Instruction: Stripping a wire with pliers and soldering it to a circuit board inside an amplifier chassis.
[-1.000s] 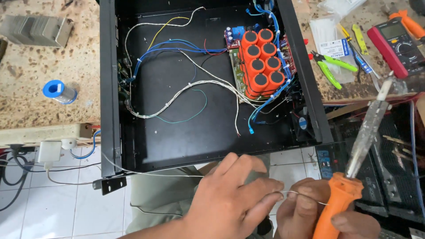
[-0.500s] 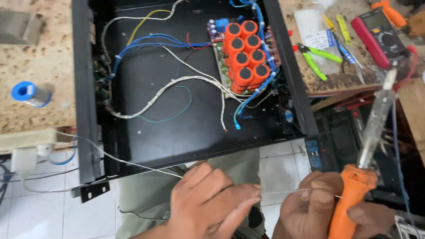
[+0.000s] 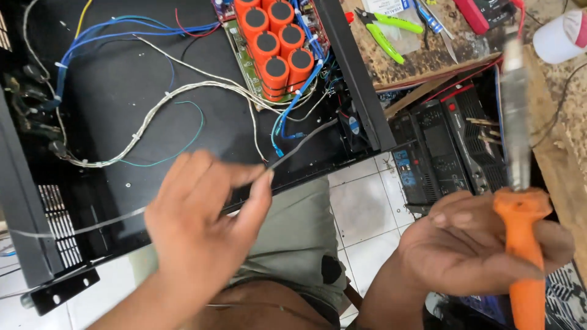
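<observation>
My left hand (image 3: 205,229) pinches a thin grey wire (image 3: 302,143) between thumb and forefinger. The wire runs up and right toward the open black metal chassis (image 3: 122,98). My right hand (image 3: 471,244) grips the orange handle of a soldering iron (image 3: 520,244), its metal shaft pointing up and away. The right hand's fingers are spread, the handle lodged against the thumb side. Inside the chassis sits a green circuit board with several orange capacitors (image 3: 275,43), and bundled white, blue and yellow wires (image 3: 159,104).
Green-handled cutters (image 3: 385,30) lie on the worn wooden bench at the upper right. A white cup (image 3: 559,36) stands at the far right. Black electronic units (image 3: 452,146) are stacked under the bench. White tiled floor (image 3: 361,208) and my grey-trousered lap lie below.
The two hands, close together before, have moved apart. My left hand rose with the wire toward the chassis. The view shifted down and right, closer in.
</observation>
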